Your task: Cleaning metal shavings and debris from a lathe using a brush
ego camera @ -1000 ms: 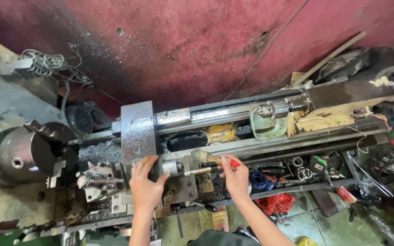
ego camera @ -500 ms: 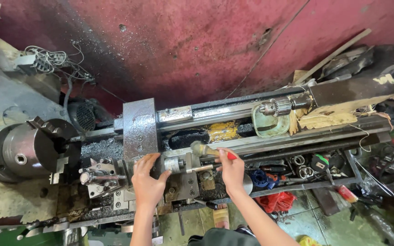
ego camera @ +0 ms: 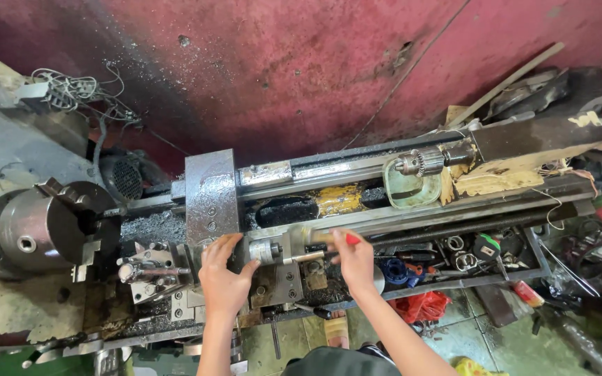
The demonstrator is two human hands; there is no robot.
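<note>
Brush [ego camera: 315, 239] bristles blurred, handle mostly hidden under right hand [ego camera: 354, 259], which was closed around it, over the lathe carriage [ego camera: 273, 275]. Left hand [ego camera: 224, 278] lay flat, open, on the carriage. Chuck [ego camera: 50, 226] at 9 o'clock, drill chuck [ego camera: 419, 163] at 2 o'clock.

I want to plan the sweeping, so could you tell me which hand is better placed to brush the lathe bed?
Probably the right hand: it holds the brush over the lathe bed; the left hand rests flat on the carriage.
</note>
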